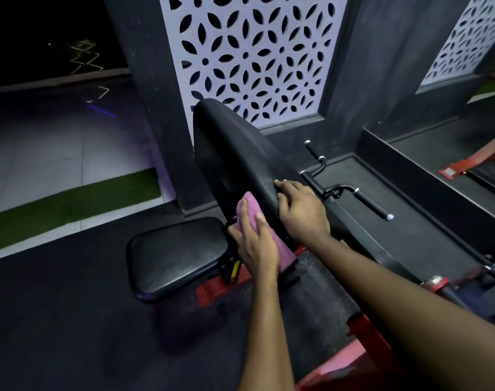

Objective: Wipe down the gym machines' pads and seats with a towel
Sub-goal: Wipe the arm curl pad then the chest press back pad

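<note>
Towel (280,246), pink, was pressed against lower face of back pad (240,153) by left hand (254,244), fingers laid straight and flat over it. Right edge of back pad was gripped by right hand (302,213), fingers curled round it. Seat (176,255) was set below-left of back pad, handlebar (373,204) to its right, patterned screen (254,52) behind it.

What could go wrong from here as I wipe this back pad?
The towel is pressed under the left hand; its lower end hangs near the red frame and may snag. The right hand grips the back pad edge, so that strip could go unwiped. The seat below is easy to skip.
</note>
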